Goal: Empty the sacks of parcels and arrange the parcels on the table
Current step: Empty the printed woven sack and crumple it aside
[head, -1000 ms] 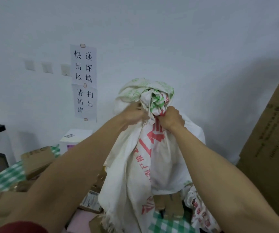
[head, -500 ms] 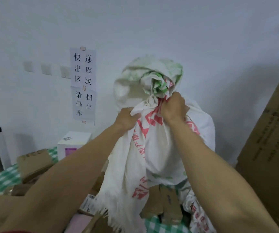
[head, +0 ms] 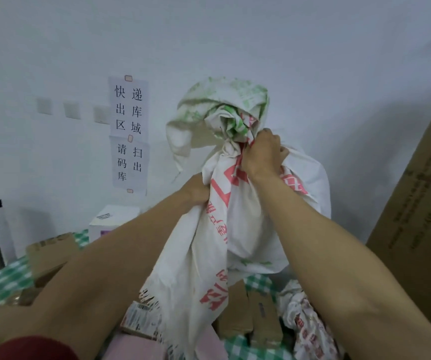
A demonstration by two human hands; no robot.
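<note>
The left hand (head: 196, 191) had slid lower down the sack (head: 250, 224), gripping its side; the right hand (head: 263, 155) gripped the bunched neck. The white, red-printed sack hung above the tabletop (head: 1, 281).

White woven sack (head: 248, 216) with red print, bunched, upended above cardboard parcels (head: 250, 315) on checked table (head: 1, 284)

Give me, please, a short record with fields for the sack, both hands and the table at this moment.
sack: white, red print, held up above the table, bunched at its top
left hand: grips the sack's side, lower down
right hand: grips the bunched neck
table: covered in green check
parcels: brown cardboard boxes under the sack; white box at the back
wall: two paper notices
</note>
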